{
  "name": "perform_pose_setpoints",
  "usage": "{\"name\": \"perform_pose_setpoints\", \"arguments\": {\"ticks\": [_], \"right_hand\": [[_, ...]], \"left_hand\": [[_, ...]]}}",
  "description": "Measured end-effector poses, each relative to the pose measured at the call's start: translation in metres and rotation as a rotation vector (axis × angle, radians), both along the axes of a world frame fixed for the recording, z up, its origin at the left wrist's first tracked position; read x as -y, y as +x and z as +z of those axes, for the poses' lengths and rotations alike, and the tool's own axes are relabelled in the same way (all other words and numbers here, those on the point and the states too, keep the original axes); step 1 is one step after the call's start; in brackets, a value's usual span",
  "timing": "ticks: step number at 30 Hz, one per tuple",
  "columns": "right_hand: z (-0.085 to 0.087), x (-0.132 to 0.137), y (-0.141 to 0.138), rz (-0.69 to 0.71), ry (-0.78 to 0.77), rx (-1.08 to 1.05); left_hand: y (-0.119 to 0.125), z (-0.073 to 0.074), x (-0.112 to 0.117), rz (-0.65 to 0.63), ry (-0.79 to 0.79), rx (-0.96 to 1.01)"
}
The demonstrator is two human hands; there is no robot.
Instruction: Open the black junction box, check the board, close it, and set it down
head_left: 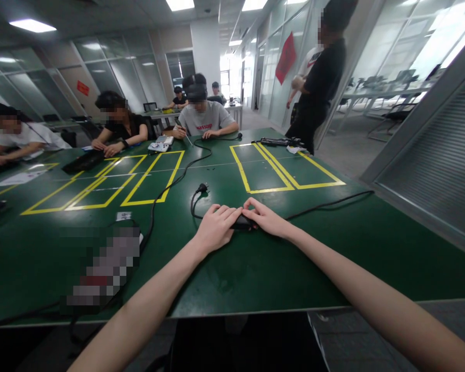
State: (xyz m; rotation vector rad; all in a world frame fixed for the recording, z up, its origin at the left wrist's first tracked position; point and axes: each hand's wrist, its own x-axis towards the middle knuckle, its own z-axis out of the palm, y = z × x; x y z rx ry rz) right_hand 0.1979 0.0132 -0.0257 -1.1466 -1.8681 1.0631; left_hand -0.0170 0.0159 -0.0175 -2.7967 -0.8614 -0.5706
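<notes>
A black power adapter (242, 223) lies on the green table, partly covered by both hands. My left hand (218, 227) grips it from the left, with the fingers bent over its top. From the other side my right hand (264, 217) holds the right end, thumb and forefinger curled close to the left fingertips. A short cord with a black plug (202, 188) loops out past my left hand. Beyond my right wrist, a thin black cable (329, 203) runs to the right across the table. My fingers hide most of the adapter's top.
Yellow tape rectangles (269, 190) mark the green table (372, 248). A blurred-out long object (106, 268) lies left of my arm beside a black cord (154, 206). Several people sit across the table; one person (318, 77) stands at the right. Black gear (281, 141) lies at the far edge.
</notes>
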Motion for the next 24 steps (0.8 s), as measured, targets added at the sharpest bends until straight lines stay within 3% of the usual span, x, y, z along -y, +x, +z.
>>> {"name": "perform_pose_setpoints", "arguments": {"ticks": [5, 8, 14, 24], "right_hand": [[0.006, 0.007, 0.004, 0.012, 0.486, 0.303], [0.008, 0.008, 0.009, 0.083, 0.625, 0.427], [0.012, 0.008, 0.01, 0.06, 0.665, 0.494], [0.015, 0.012, 0.008, 0.123, 0.495, 0.427]], "left_hand": [[-0.001, 0.003, 0.001, 0.057, -0.058, -0.006], [-0.003, 0.001, -0.001, 0.056, -0.075, 0.004], [-0.011, 0.0, -0.008, 0.015, -0.044, 0.127], [-0.012, 0.002, -0.007, -0.056, -0.035, 0.098]]}}
